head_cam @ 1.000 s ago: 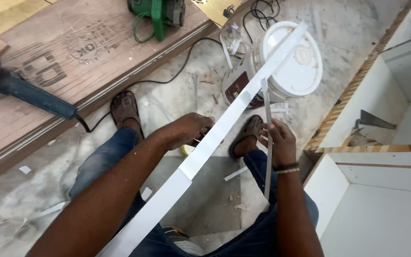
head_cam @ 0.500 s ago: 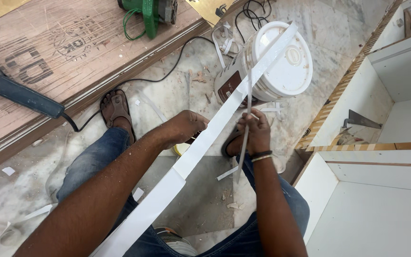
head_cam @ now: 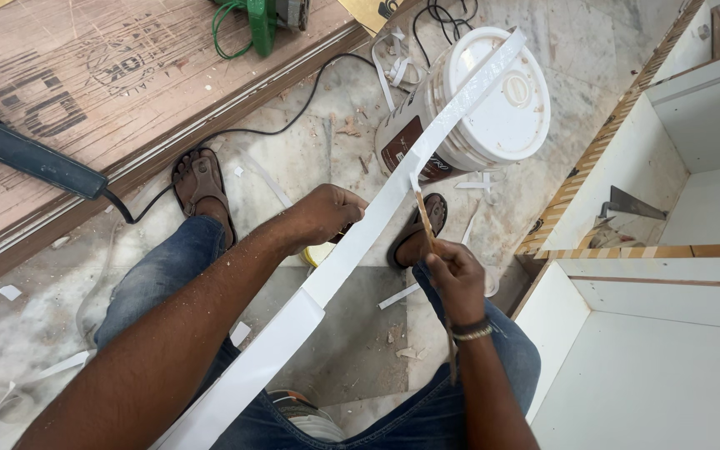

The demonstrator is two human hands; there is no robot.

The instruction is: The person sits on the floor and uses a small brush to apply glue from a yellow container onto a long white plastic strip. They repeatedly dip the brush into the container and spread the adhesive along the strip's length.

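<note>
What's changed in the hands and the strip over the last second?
The right hand has drawn in toward the long white edge-band strip, and the thin wooden stick it grips now touches the strip's edge. The left hand still holds the strip, which still points at the white lidded plastic bucket.

Bucket (head_cam: pixel 493 117) on floor beyond feet, cabinet (head_cam: pixel 652 350) to right, board (head_cam: pixel 127 92) to left.

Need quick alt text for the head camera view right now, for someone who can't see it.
A seated person's left hand holds a long white strip stretched diagonally, while the right hand holds a thin wooden stick against its edge. A white bucket stands beyond, a white cabinet at right.
</note>
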